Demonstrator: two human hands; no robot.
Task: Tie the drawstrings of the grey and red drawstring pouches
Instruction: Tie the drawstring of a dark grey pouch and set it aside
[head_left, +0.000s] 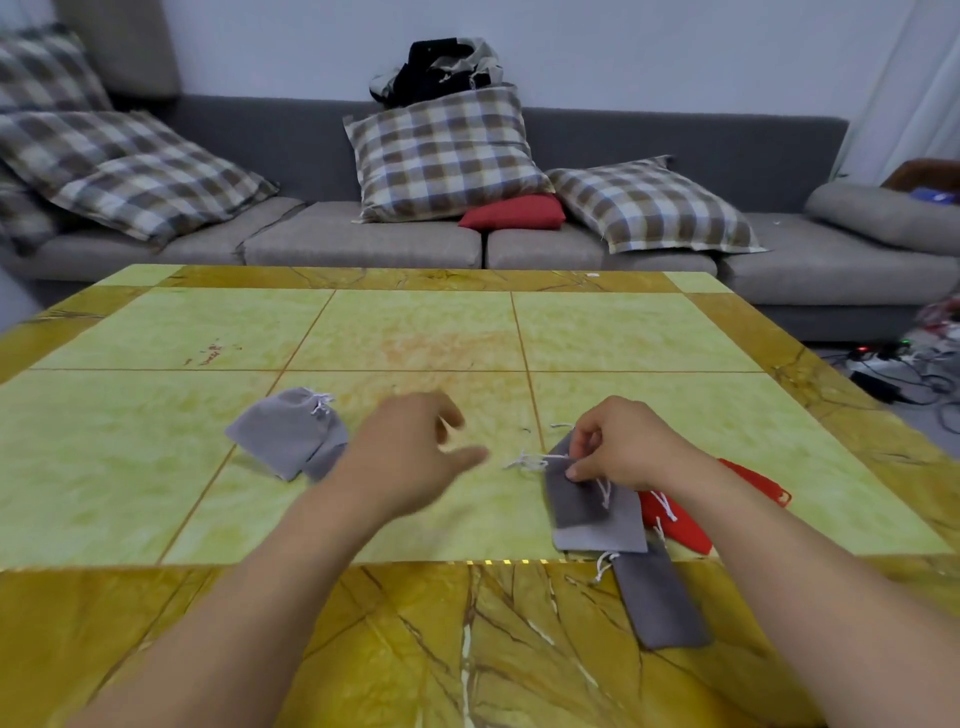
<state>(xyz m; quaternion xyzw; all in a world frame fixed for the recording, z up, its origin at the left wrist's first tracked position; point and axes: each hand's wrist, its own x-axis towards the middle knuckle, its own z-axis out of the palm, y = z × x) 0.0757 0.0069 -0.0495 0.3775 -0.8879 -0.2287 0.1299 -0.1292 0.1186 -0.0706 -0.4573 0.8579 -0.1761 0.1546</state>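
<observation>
Soft, even indoor light fills the room, with no clear source in view. The glossy desk (415, 332) carries a faint warm sheen just beyond the fingers (584, 470) and only weak, diffuse shadows beneath them. The left hand (415, 457) is smeared by motion blur. Wide-angle distortion bows the sofa (363, 239) and the desk's edges toward the corners, where detail softens.
</observation>
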